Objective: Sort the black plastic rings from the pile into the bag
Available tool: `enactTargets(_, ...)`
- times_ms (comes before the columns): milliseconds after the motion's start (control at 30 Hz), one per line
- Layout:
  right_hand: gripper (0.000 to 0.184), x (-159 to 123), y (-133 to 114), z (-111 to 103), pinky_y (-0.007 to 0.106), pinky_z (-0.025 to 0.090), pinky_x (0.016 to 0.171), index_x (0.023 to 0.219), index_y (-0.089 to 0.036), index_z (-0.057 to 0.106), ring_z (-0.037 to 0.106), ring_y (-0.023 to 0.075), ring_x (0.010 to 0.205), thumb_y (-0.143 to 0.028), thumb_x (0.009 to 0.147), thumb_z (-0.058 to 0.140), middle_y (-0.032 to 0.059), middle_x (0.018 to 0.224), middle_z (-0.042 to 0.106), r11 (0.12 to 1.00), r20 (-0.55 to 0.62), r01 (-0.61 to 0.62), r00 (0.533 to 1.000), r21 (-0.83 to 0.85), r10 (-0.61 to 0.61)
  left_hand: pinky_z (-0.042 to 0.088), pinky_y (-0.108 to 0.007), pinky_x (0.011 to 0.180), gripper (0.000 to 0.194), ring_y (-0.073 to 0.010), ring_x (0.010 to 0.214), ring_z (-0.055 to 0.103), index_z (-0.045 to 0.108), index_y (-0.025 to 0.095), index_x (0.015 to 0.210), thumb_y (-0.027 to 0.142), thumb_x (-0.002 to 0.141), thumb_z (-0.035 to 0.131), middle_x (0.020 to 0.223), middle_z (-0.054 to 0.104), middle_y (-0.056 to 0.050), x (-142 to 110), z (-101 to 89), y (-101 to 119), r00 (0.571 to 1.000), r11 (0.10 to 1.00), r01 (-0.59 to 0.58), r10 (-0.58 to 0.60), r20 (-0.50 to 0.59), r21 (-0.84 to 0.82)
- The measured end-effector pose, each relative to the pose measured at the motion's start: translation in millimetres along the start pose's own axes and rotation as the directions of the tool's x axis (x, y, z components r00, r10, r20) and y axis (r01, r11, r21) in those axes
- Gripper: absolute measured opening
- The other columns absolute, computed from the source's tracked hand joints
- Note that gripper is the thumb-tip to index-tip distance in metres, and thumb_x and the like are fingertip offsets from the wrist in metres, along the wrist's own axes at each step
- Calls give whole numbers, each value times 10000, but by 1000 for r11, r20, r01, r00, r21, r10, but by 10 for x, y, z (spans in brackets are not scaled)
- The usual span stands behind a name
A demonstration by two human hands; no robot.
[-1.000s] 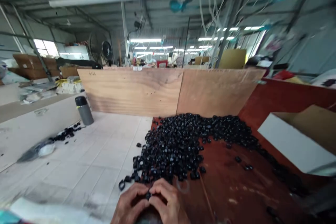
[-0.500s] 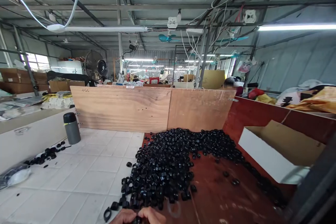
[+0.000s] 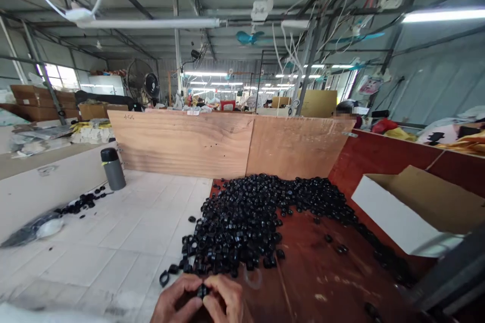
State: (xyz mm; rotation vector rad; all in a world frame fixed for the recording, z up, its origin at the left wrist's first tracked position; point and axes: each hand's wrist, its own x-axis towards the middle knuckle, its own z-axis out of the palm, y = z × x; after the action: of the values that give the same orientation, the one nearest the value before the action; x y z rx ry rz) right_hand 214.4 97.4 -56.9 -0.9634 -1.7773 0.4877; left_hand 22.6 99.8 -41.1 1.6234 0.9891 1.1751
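Here, the bare left hand (image 3: 175, 301) and the bare right hand (image 3: 229, 297) pinch a small, glossy black piece (image 3: 202, 290) from both sides. Just beyond the left hand lies a loose black ring (image 3: 160, 278); just beyond the right, a thin translucent loop (image 3: 260, 278). Past both hands spreads a heap of small black parts (image 3: 238, 232). Farther off, an open white cardboard box (image 3: 397, 219) sits to their right, a grey cylindrical black-lidded bottle (image 3: 114, 171) to their left.

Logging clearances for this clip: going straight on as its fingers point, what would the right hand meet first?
The right hand would first meet the small black part between both hands, then probably the left hand; exact depth is unclear.
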Motion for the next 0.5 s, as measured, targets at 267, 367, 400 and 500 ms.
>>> enactTargets(267,428,64,-223,-207,241,418,611,686,-204,602,534,133,568,-331,1052,421,-7,605,565,989,175,-142,974,-41,147,569,-381,977,190,-218,1017,713,777,207,988,359,874,759,1044,768,-79,-41,87,147,998,995,-68,68,-9,67)
enactTargets(367,270,23,-212,-205,246,441,610,915,-192,671,551,138,568,-351,1036,489,-10,647,591,985,131,-174,976,-12,174,562,-369,984,170,-202,1028,709,760,207,1011,319,883,759,1073,759,-72,-61,101,144,998,998,-53,54,-30,30)
enactTargets(400,228,14,-217,-212,248,463,624,1041,-181,671,573,144,591,-353,1020,521,0,699,622,986,117,-168,979,13,165,563,-365,980,170,-201,1031,709,755,204,1016,315,887,756,1085,755,-74,-67,103,146,998,999,-46,47,-37,20)
enactTargets(500,257,8,-230,-237,273,508,683,1151,-169,662,621,168,685,-336,998,541,47,826,677,996,105,-82,992,46,77,573,-363,955,183,-206,1020,708,747,188,1017,327,897,748,1087,747,-86,-78,104,151,998,999,-37,37,-45,14)
